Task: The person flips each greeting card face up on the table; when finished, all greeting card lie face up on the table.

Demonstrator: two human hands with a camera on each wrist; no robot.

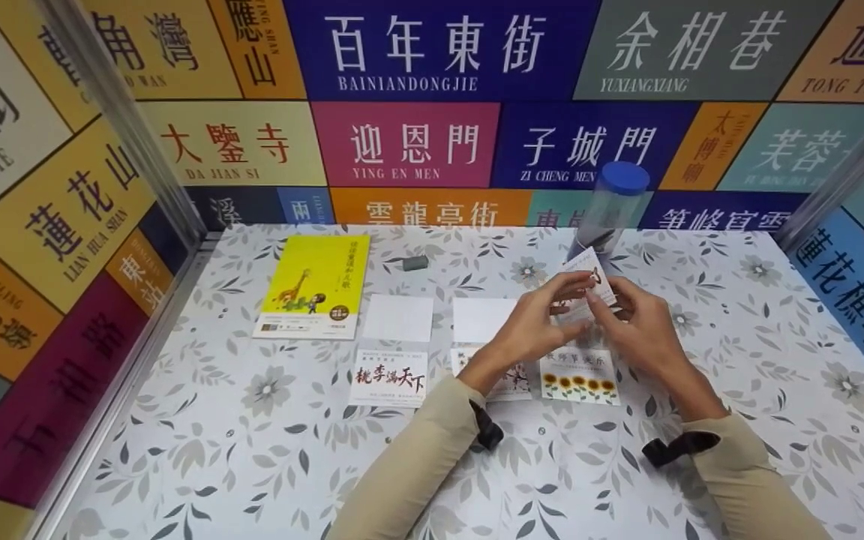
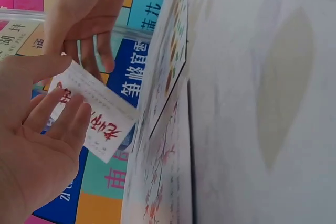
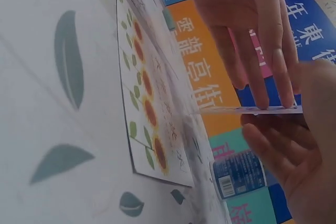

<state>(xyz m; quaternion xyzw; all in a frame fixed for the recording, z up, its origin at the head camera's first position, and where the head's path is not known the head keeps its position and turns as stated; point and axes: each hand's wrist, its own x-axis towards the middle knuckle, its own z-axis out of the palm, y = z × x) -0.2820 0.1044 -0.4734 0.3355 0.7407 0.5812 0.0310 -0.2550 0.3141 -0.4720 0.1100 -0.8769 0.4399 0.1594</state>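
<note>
Above and beyond the sunflower card (image 1: 580, 377), the small printed card (image 2: 102, 113) hangs clear of the table (image 1: 267, 457), long axis slanting; the right hand (image 1: 643, 321) pinches it, while the left hand's (image 1: 535, 321) fingers lie slightly bent against its printed face.

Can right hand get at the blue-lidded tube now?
Probably yes: the tube stands just beyond the right hand, lid uncovered. That hand pinches a card, though, so it would need freeing first.

Even light, hazy wrist views
</note>
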